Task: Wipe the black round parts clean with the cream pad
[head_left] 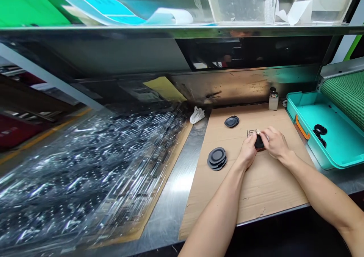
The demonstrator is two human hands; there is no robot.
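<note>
Above a cardboard sheet, my left hand grips a small black part from its left side. My right hand is closed at the same part's upper right, with something small and whitish at its fingertips. To the left of my hands lies a stack of dark oval pieces. Farther back on the cardboard is a smaller group of black oval pieces. A small bottle with a dark top stands at the cardboard's back edge.
A teal bin with black round parts stands at the right, beside a green conveyor belt. Stacked clear plastic trays fill the left. A crumpled white tissue lies behind. A metal shelf edge crosses above.
</note>
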